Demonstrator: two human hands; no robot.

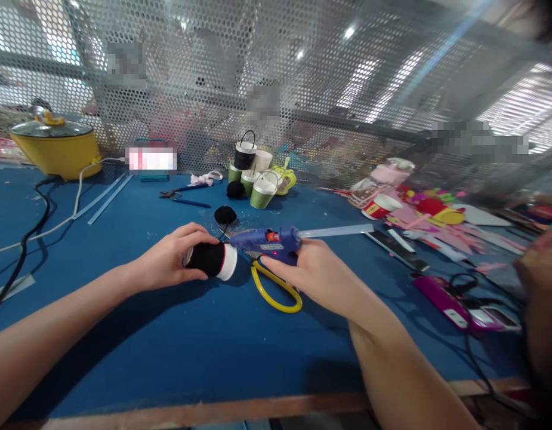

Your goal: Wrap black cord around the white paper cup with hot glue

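While our left hand (175, 260) is gripping a paper cup (212, 261) wrapped in black, lying sideways on the blue worktop (168, 346) with its white rim facing right, our right hand (314, 272) is clasping a blue glue gun (269, 242), nozzle just beside the rim. Farther back, small cup baskets (253, 170) are standing clustered; we cannot tell their contents.

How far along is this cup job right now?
Done, apparently: several small cups with handles stand grouped at the back of the blue table. In hand: the left hand holds a black-wrapped cup on its side, while the right hand aims the blue glue gun at it. Left: a black round piece lies loose nearby.
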